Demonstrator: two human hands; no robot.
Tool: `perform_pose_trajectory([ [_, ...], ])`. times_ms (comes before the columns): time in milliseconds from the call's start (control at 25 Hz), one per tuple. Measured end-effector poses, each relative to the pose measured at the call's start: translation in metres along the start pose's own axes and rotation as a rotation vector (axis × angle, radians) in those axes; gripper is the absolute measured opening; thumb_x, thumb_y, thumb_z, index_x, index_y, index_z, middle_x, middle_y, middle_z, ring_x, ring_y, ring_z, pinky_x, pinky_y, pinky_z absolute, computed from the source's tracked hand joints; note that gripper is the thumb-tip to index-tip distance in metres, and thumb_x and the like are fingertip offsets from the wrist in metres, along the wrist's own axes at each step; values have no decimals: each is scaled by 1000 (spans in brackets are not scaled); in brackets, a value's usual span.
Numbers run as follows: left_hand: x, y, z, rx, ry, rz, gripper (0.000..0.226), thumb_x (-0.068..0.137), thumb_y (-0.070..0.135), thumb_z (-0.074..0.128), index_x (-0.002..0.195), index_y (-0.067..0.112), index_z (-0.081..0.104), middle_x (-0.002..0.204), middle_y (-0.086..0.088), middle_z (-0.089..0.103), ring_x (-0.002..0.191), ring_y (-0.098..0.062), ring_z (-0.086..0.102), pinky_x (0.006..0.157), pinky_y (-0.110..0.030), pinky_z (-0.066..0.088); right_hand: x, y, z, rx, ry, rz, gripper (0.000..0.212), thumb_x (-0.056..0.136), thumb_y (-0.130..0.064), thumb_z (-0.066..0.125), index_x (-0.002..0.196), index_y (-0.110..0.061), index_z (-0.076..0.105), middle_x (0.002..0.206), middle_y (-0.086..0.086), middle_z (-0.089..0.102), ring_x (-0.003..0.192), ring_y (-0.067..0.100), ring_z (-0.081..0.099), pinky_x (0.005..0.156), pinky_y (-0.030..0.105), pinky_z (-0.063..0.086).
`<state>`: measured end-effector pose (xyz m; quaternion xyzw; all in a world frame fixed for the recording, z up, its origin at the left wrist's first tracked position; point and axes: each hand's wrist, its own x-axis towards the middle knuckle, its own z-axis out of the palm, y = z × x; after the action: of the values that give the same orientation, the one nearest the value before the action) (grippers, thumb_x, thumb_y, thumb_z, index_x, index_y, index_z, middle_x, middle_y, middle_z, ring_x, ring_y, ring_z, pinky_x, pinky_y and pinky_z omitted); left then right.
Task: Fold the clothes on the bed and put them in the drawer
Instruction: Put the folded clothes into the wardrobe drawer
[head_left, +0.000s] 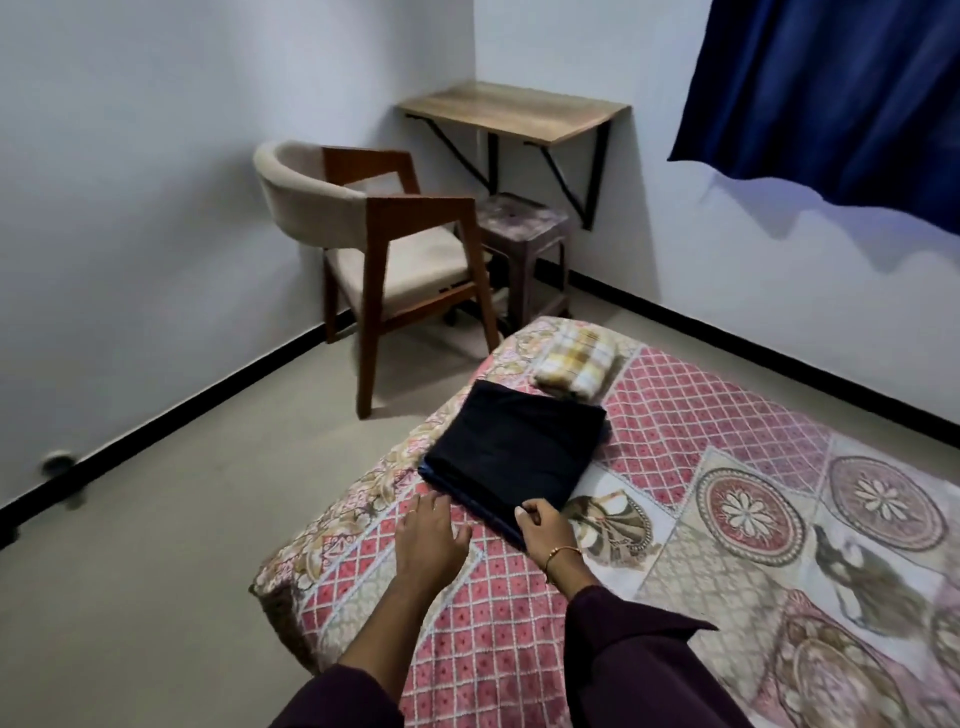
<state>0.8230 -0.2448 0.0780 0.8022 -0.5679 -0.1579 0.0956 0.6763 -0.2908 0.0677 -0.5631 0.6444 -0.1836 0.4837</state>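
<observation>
A folded dark navy garment (511, 449) lies flat near the corner of the bed (727, 519), which wears a pink patterned cover. Behind it sits a folded yellow and white checked cloth (574, 364). My right hand (545, 527) pinches the near right corner of the dark garment, thumb on top. My left hand (428, 532) lies flat on the cover just left of the garment's near edge, fingers straight, fingertips close to the fabric. No drawer is in view.
A wooden armchair with beige cushions (379, 244) stands on the floor beyond the bed corner. A small stool (522, 228) sits under a wall-mounted wooden desk (514, 111). A blue curtain (841, 98) hangs at the upper right.
</observation>
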Motion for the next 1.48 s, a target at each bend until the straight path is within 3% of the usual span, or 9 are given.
perform_pose_trajectory([
  [160,71,10,21,-100,-87,43,39,91,39,53,120,12,54,126,-6,54,116,-24,48,95,-36,42,49,20,-13,82,79,159,22,96,-23,49,111,-9,58,93,5,54,87,18,48,70,23,33],
  [280,134,4,33,-129,-127,-3,50,90,39,54,127,5,51,129,-12,53,120,-29,46,100,-40,40,86,29,-18,142,154,301,11,96,-23,48,99,-14,54,95,8,56,89,22,53,74,28,39],
  [400,203,-7,42,-154,-180,-63,49,89,38,57,121,1,53,121,-16,56,112,-33,51,95,-40,42,125,34,-18,182,191,460,33,95,-33,48,118,-10,54,116,11,59,104,25,55,79,25,37],
  [520,264,-20,61,-196,-308,-109,47,91,41,56,111,-2,53,116,-21,59,107,-36,54,88,-39,42,166,44,-14,268,223,553,45,79,-58,55,101,-18,54,102,4,56,90,18,54,78,25,35],
  [680,300,-24,78,-456,-520,-147,49,88,42,60,124,8,54,121,-13,61,108,-30,59,83,-30,42,199,54,-5,442,254,663,69,76,-45,71,130,-9,47,129,6,54,115,28,54,99,40,46],
  [1040,341,-47,112,-614,-674,-368,79,52,55,84,115,15,59,109,-3,66,92,-22,65,82,-37,54,241,79,0,549,364,764,69,63,-40,84,120,-10,58,113,8,65,100,28,62,88,40,53],
  [1320,345,-54,115,-683,-793,-457,56,59,43,84,102,10,67,101,-6,70,84,-23,69,68,-30,54,240,93,-4,636,278,793,95,29,-63,86,109,-15,66,105,4,70,96,26,66,91,41,53],
  [1400,346,-54,111,-738,-859,-492,56,58,42,84,100,8,68,99,-9,71,84,-26,70,69,-32,55,236,83,-9,763,225,780,88,37,-53,89,111,-12,65,105,6,70,96,26,67,89,39,53],
  [1480,344,-53,106,-769,-881,-508,54,61,40,83,101,7,67,99,-10,72,85,-27,70,69,-33,55,230,71,-14,890,177,751,59,61,-39,83,110,-10,67,105,10,71,96,28,67,85,36,53],
])
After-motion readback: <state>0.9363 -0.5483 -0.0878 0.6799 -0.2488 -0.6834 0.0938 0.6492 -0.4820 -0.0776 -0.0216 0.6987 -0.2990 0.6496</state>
